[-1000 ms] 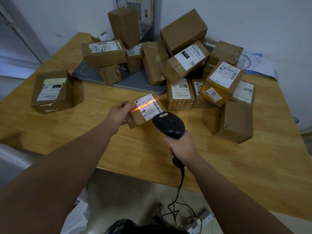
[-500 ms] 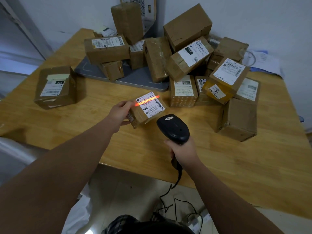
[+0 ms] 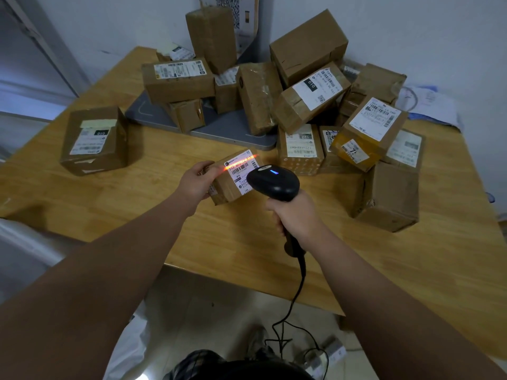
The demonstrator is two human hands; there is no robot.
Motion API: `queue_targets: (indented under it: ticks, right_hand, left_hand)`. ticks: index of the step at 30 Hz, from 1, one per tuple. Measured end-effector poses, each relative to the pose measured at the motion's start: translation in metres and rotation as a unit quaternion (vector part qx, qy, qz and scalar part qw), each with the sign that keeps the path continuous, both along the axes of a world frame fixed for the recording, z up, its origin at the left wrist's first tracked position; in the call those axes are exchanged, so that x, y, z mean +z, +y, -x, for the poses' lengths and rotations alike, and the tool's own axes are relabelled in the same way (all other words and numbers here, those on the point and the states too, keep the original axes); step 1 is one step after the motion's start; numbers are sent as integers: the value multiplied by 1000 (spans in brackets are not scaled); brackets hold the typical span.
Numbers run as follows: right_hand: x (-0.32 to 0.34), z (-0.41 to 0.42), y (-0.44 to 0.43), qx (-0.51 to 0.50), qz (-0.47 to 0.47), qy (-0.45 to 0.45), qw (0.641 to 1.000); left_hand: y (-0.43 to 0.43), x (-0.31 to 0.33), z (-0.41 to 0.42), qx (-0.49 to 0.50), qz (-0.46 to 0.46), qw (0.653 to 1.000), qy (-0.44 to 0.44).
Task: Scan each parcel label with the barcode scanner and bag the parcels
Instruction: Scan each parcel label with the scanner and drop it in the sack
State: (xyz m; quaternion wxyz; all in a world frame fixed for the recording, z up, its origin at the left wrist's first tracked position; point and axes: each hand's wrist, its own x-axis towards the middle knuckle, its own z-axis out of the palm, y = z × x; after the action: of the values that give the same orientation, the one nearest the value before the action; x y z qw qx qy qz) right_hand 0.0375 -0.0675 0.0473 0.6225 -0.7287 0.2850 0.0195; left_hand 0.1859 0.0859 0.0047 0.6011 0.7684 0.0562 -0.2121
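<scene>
Head cam: scanner [image 3: 273, 183] overlaps parcel [image 3: 229, 192] label [image 3: 241, 167]; box pile [image 3: 310, 97], gray pad [image 3: 227, 130] behind.

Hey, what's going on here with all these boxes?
A person is scanning parcels at a wooden table. The left hand grips a small parcel while the right hand holds a corded black barcode scanner aimed at its label, where an orange scan line glows. A pile of boxes sits behind, not yet bagged.
</scene>
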Motion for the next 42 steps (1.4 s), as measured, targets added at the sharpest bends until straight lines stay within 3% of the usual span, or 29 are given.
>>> queue_targets:
  ticks: [14, 21, 29, 34, 37, 39, 42]
  right_hand:
    - [-1, -13, 67, 54, -42, -33, 997]
    - [-27, -10, 187, 130, -74, -52, 987]
    - [-83, 6, 322, 188, -66, 50, 979]
    - [-120, 2, 376, 204, -39, 100, 973]
    - [-146, -16, 403, 218, -21, 116, 969]
    - [-163, -31, 419, 229, -13, 113, 967]
    - [-198, -49, 441, 262, 12, 112, 959]
  left_hand:
    - [74, 12, 22, 54, 82, 995, 28]
    - [200, -8, 68, 157, 152, 972, 86]
    - [364, -76, 163, 268, 128, 944, 145]
    - [436, -124, 145, 360, -47, 921, 145]
    - [463, -155, 118, 268, -235, 924, 139]
    - [471, -177, 99, 171, -352, 917, 76]
    - [479, -222, 69, 25, -487, 873, 14]
